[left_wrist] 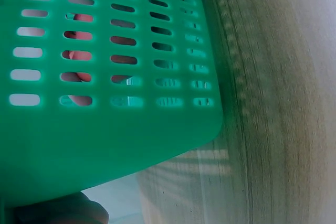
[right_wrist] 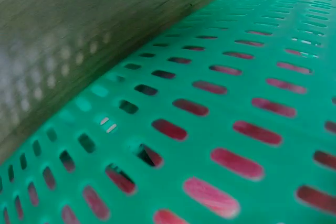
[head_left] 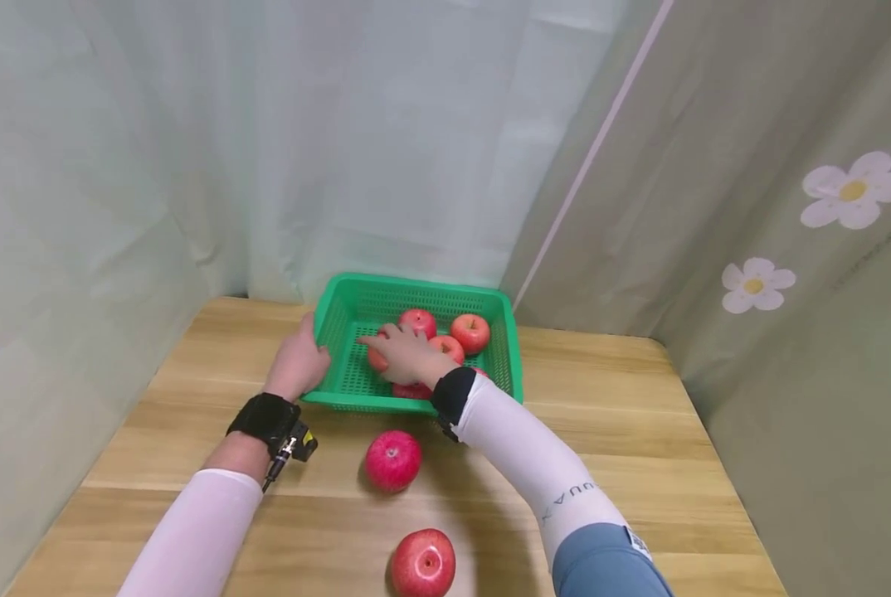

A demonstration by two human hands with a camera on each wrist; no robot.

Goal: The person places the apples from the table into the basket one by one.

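A green plastic basket (head_left: pixel 416 404) with slotted walls stands at the back of the table and holds several red apples, among them one at the right (head_left: pixel 470 332). My left hand (head_left: pixel 299 363) grips the basket's left rim; its fingers are partly hidden by the wall. Inside the basket, my right hand (head_left: pixel 408 355) holds an apple (head_left: pixel 376 359) near the left side, its fingers lying over the fruit. The left wrist view shows the slotted basket wall (left_wrist: pixel 115 129) close up. In the right wrist view, red apple skin (right_wrist: pixel 210 198) shows through the slots.
Two more apples lie on the wooden table (head_left: pixel 602 464) in front of the basket: a dark red one (head_left: pixel 393 461) nearer to it and another (head_left: pixel 423 564) by the lower frame edge. Pale curtains (head_left: pixel 416 149) hang behind and at both sides.
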